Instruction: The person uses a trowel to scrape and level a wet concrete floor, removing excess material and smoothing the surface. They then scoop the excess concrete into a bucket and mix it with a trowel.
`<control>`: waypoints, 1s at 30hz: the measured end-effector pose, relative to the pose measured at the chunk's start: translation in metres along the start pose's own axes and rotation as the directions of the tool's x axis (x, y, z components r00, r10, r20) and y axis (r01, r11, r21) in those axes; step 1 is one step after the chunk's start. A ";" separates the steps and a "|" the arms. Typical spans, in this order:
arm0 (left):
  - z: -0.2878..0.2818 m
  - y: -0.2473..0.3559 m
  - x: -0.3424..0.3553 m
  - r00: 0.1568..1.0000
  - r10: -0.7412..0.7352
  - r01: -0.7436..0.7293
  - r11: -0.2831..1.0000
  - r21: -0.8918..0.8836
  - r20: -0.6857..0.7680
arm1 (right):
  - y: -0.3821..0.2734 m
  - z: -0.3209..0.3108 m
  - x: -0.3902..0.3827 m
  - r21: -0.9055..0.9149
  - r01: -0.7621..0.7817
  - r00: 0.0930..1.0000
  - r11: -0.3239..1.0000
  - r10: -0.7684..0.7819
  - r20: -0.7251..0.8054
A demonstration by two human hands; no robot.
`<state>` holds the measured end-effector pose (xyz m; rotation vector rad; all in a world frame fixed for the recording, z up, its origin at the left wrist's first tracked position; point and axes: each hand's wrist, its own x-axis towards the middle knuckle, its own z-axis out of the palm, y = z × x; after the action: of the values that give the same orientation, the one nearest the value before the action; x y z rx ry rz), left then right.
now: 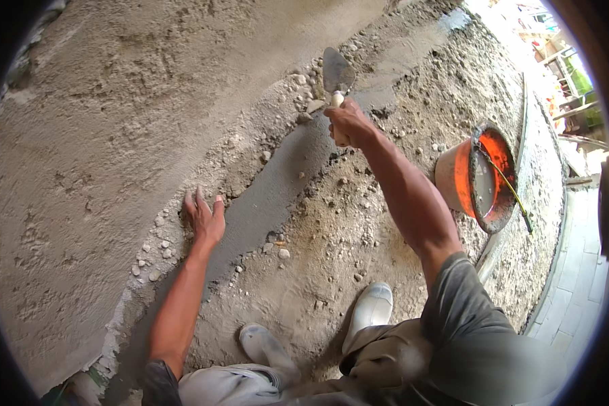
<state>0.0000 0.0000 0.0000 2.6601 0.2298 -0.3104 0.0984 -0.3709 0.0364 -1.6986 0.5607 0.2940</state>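
My right hand [350, 123] is wrapped round the pale handle of a pointing trowel [337, 71]. Its grey metal blade points away from me, over loose stones at the far end of a strip of smooth grey mortar [264, 186]. Fingers spread, my left hand [206, 218] rests on the stony ground between the mortar strip and the wall, with nothing in it. To the right of my right forearm, an orange bucket [453, 177] leans tilted, its rim crusted with mortar and greyish liquid inside. A thin yellow-green rod with a dark end lies across its mouth.
A rough plastered wall [115, 135] rises along the left side. Rubble and small stones cover the sandy ground [331, 250]. My pale boots [375, 304] stand on it near the bottom. Grey paving [568, 284] runs along the right edge, below wooden poles at the upper right.
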 end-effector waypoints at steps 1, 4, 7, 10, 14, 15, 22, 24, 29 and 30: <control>-0.006 0.000 0.002 1.000 0.015 -0.015 0.999 -0.034 0.002 | -0.005 0.010 0.005 0.038 0.043 0.999 0.998 -0.044 0.020; 0.006 -0.003 -0.015 0.999 0.033 -0.029 0.992 -0.120 0.031 | 0.019 0.035 0.011 -0.450 0.376 0.923 0.810 -0.372 0.103; -0.006 -0.007 -0.006 0.987 0.155 -0.157 0.985 -0.074 -0.035 | 0.004 0.046 -0.002 -0.273 0.459 0.888 0.845 -0.434 0.152; -0.009 0.009 0.002 0.955 0.291 -0.294 0.954 -0.058 -0.056 | -0.011 0.060 -0.037 0.327 0.000 0.994 0.945 -0.036 0.103; 0.006 0.072 0.034 0.856 0.506 -0.516 0.851 -0.102 -0.108 | -0.017 0.005 -0.068 0.352 -0.076 0.979 0.933 0.004 0.202; 0.006 0.097 0.042 0.820 0.564 -0.573 0.811 -0.119 -0.102 | -0.020 -0.011 -0.076 0.206 -0.004 0.994 0.979 -0.018 0.107; 0.033 0.218 0.128 0.725 0.682 -0.688 0.711 0.143 0.100 | 0.020 -0.086 -0.101 -0.061 0.085 0.995 0.994 -0.088 -0.049; 0.037 0.235 0.138 0.734 0.659 -0.675 0.679 0.290 0.165 | 0.038 -0.095 -0.116 -0.083 0.081 0.995 0.993 -0.086 -0.056; 0.052 0.251 0.158 0.716 0.684 -0.634 0.551 0.542 0.142 | 0.074 -0.129 -0.128 -0.210 -0.014 0.994 0.978 -0.009 -0.109; 0.051 0.254 0.159 0.722 0.674 -0.634 0.553 0.541 0.156 | 0.074 -0.131 -0.132 -0.195 0.004 0.991 0.981 -0.030 -0.128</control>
<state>0.1972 -0.2301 0.0206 3.0725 -1.0022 -0.0212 -0.0663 -0.4806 0.0653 -1.9211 0.6297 0.2326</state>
